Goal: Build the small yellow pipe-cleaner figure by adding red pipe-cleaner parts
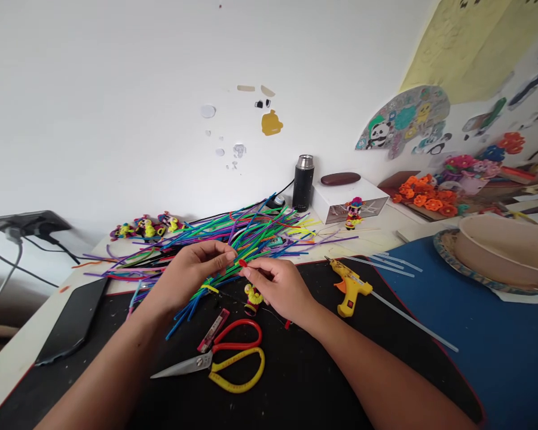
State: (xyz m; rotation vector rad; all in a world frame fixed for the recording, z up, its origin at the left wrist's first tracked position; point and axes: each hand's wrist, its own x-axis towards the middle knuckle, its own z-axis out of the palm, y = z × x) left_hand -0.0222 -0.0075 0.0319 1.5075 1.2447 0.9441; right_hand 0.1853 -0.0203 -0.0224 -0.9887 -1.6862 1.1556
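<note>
Head view: right fingers [259, 264] tight on red piece [242, 263], left fingers [222, 260] together.

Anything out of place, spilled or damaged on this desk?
No obvious damage or liquid spill. Messiest is the heap of pipe cleaners: strands point in many directions, some overlapping the black mat. The yellow glue gun lies flat on the mat, with no stand visible.
</note>
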